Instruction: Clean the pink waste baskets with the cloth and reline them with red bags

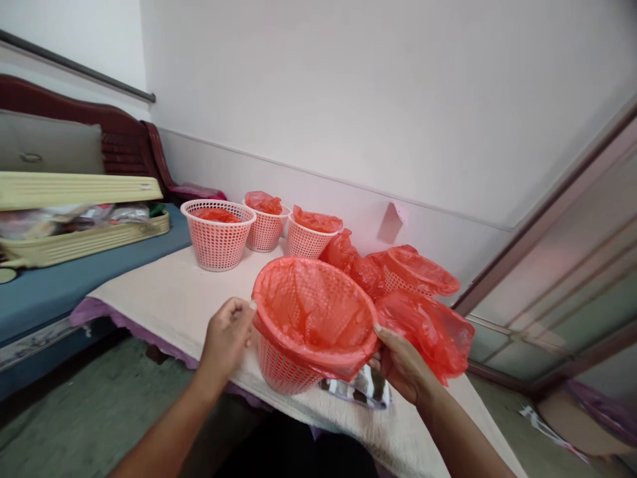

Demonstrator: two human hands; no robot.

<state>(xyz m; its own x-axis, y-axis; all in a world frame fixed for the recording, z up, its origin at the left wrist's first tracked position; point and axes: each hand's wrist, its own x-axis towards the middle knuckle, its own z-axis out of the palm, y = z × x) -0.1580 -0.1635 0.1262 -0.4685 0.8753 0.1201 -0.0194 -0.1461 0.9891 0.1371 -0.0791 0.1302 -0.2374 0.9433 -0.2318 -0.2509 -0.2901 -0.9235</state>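
Note:
A pink perforated plastic basket (286, 365) stands slightly tilted at the near edge of the table. A red plastic bag (318, 309) lines it and is folded out over its rim. My left hand (226, 338) is curled at the rim's left side, thumb and fingers closed on the bag's edge. On the right side, my right hand (401, 362) pinches the bag's edge against the rim, its lower fingers partly hidden beneath. A folded patterned cloth (365, 387) lies beside the basket, close to my right hand.
Several similar baskets (221, 242) with red bags inside stand farther back. Loose red bags (428, 325) and another bag-covered basket (415, 269) are at right. The pale-covered table (159, 289) meets the wall. Left is a bed with an open suitcase (84, 239).

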